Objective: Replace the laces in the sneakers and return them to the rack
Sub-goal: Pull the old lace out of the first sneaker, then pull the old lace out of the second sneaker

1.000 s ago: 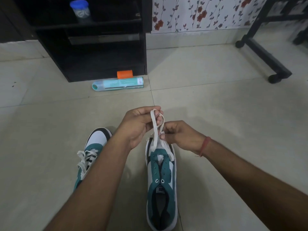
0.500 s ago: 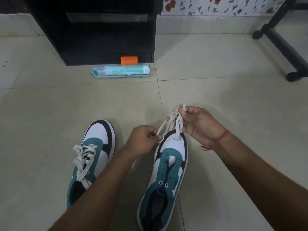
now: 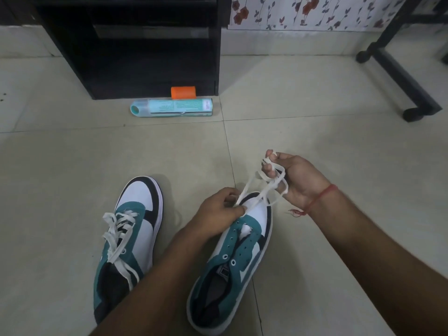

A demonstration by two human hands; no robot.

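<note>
Right hand (image 3: 294, 180) holds the bunched lace (image 3: 265, 187); left hand (image 3: 219, 210) pinches one strand over the toe of the unlaced sneaker (image 3: 232, 263), at 5 o'clock. Untangle, level both ends, then thread the lowest eyelets.

I see both sneakers (image 3: 135, 229) teal, white, black; loose lace (image 3: 264, 187) white. Rack (image 3: 135, 49) black. Tube (image 3: 173, 107) on floor pale teal, orange cap (image 3: 183, 92) behind. Floor (image 3: 72, 166) cream tile. Wallpaper (image 3: 315, 10) white with red flowers, dark vines. Red thread (image 3: 322, 195) on my right wrist.
</note>
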